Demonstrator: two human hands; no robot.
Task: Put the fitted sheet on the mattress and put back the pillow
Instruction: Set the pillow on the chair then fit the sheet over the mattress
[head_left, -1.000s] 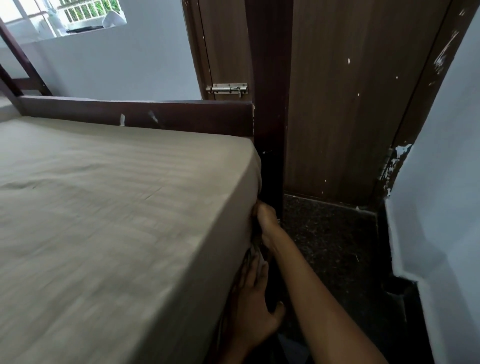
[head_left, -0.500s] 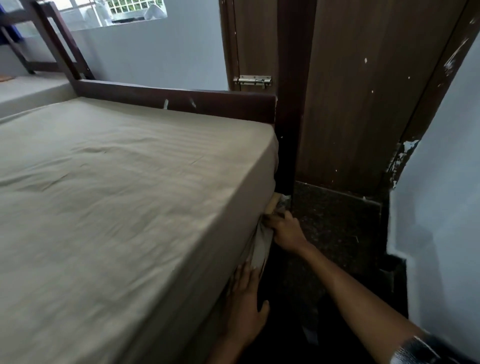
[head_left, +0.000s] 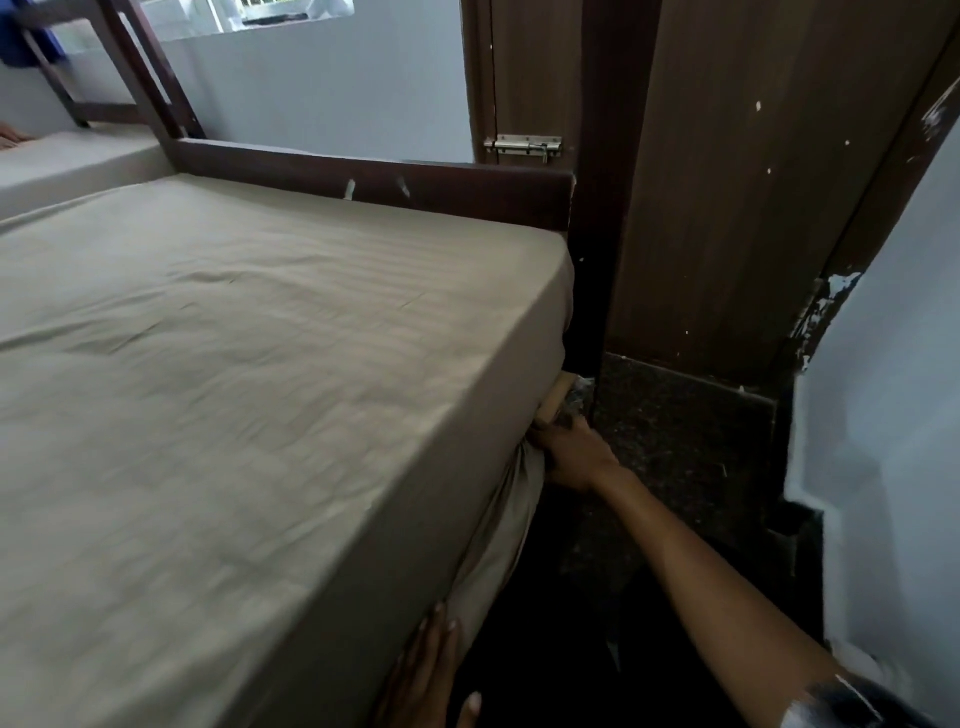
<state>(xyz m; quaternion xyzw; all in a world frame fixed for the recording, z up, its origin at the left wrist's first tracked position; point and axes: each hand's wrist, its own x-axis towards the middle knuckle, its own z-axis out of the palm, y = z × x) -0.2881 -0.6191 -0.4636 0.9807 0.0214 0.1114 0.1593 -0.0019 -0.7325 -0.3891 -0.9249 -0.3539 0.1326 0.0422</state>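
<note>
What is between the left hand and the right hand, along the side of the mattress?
In the head view, a loose hanging fold of the fitted sheet lies between the left hand and the right hand.

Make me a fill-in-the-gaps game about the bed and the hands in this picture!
1. The right hand grips the loose edge of the fitted sheet at the ____ of the bed.
2. The left hand presses ____ against the sheet-covered side, fingers straight.
3. The silver bolt latch is fixed on the brown ____.

Missing words: corner, flat, door.
</note>
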